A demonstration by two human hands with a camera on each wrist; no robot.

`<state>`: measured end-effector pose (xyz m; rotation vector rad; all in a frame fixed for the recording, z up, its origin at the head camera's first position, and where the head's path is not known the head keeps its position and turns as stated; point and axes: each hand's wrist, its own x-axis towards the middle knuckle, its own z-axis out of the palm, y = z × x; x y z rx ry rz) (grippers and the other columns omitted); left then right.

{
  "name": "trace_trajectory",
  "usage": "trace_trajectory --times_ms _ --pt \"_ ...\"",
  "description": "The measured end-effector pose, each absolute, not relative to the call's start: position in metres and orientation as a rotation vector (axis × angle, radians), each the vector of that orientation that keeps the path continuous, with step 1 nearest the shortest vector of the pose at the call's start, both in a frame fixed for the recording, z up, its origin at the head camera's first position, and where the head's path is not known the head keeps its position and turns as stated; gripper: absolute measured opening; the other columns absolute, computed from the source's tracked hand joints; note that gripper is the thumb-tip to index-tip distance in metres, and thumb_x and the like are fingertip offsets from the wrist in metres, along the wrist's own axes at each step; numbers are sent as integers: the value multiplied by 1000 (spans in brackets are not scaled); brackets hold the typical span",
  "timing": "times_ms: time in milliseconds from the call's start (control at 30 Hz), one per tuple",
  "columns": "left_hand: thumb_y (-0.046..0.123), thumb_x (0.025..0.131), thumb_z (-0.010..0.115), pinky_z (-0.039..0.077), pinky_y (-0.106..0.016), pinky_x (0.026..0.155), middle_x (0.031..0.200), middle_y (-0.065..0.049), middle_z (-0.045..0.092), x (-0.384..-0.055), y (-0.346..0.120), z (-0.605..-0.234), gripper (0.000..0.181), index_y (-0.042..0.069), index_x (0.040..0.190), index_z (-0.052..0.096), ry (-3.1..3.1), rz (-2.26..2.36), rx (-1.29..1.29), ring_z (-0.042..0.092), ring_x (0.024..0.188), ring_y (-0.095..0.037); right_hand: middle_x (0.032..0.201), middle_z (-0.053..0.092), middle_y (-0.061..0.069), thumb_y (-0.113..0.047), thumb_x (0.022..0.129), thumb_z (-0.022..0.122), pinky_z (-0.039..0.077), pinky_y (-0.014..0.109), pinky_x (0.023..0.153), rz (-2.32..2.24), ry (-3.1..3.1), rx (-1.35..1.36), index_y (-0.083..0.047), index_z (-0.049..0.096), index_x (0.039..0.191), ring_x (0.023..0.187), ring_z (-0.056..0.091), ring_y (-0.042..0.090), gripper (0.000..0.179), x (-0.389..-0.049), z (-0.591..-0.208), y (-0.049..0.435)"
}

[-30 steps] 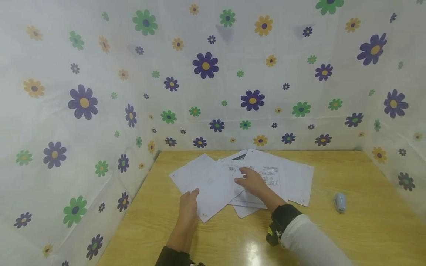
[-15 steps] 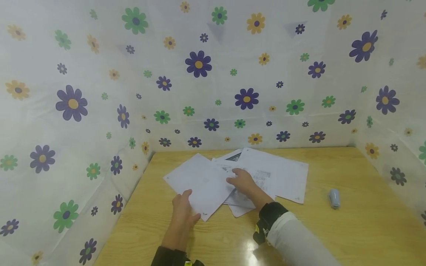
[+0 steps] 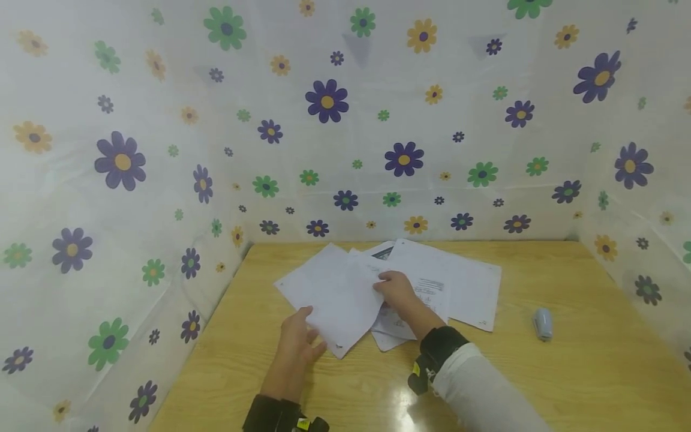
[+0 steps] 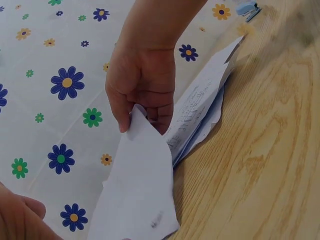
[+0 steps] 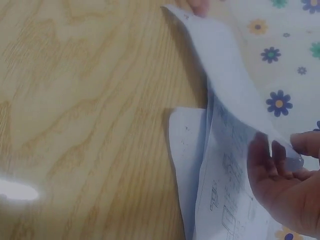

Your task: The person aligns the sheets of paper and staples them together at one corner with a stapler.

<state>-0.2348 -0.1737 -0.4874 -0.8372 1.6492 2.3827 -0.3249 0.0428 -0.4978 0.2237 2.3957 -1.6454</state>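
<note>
Head view showed you that your right hand (image 3: 399, 292) had changed its hold: half a second earlier its thumb and fingers stood parted over the front sheet (image 3: 335, 294), and now they were closed together on the right corner of it. Right wrist view confirmed this pinch, with the corner raised and the paper bent. For your work, I judged, this meant that the sheet was better controlled and partly separated from the papers beneath. Your left hand (image 3: 296, 345) remained beside the lower left edge, thumb and fingers widely apart; it perhaps touched the edge, but no firm grip was visible. The front sheet lay at the left of the pile, over the bench (image 3: 594, 372), partly covering a printed sheet (image 3: 429, 300). A blank sheet (image 3: 475, 288) extended to the right, and a lower sheet (image 3: 388, 343) came out underneath. So you had at least four sheets, possibly more hidden ones, two hands, and one blue stapler (image 3: 543, 324), well apart on the right.
</note>
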Motion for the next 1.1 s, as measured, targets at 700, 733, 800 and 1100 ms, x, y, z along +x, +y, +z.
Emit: trace_trajectory --times_ms 700,733,800,1100 --pt "23 102 57 40 -46 117 166 -32 6 -242 -185 -494 95 5 161 -14 1893 2293 -877 38 145 -43 141 57 19 -6 91 59 60 41 89 -1881 2255 213 -8 53 144 119 63 35 53 -304 -492 47" --pt "21 102 56 32 -51 121 166 -33 5 -242 -186 -493 94 4 161 -15 1882 2305 -859 23 152 -45 142 56 17 -7 91 59 59 42 92 -1887 2244 213 -9 53 144 120 62 35 53 -302 -493 48" --pt "18 103 55 31 -51 122 166 -32 11 -245 -188 -493 87 1 161 -8 1880 2325 -827 27 151 -45 143 56 15 -9 92 60 57 43 94 -1900 2218 213 -11 53 145 121 62 33 53 -297 -494 49" --pt "1 102 51 42 -55 114 155 -25 42 -248 -193 -494 55 1 154 35 2252 2190 -640 45 140 -46 143 56 20 -4 92 59 60 43 90 -1952 2173 169 -7 51 144 117 66 35 52 -277 -496 56"
